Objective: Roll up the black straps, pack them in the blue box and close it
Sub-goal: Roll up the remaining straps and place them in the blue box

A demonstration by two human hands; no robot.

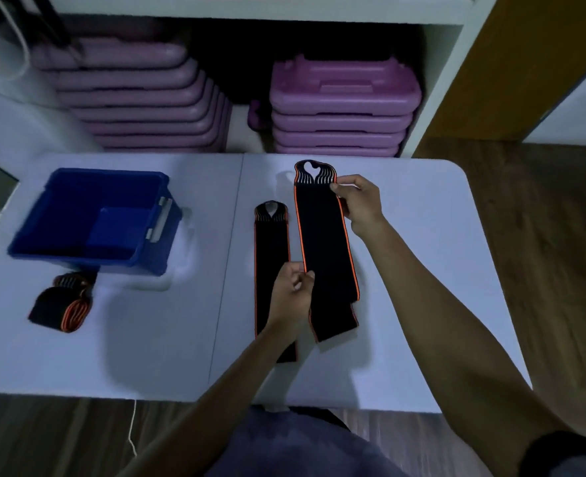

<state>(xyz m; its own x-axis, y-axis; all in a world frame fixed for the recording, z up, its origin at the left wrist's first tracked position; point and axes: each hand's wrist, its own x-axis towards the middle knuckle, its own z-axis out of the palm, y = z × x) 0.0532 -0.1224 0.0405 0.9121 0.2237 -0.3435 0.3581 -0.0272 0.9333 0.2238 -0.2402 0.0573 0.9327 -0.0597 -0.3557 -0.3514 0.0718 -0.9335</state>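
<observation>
A long black strap with orange edges (326, 242) is held stretched over the white table (422, 270). My right hand (360, 204) pinches its far right corner near the looped end. My left hand (293, 290) pinches its left edge lower down. A second black strap (271, 256) lies flat on the table just left of it, partly under my left wrist. A rolled-up black strap (61, 304) lies at the near left. The open blue box (88, 218) stands behind the roll, with a blue block inside it.
Two stacks of purple plastic cases (343, 105) sit in a white shelf behind the table. A seam runs down the table's middle. A wooden floor shows to the right and a brown panel stands at the far right.
</observation>
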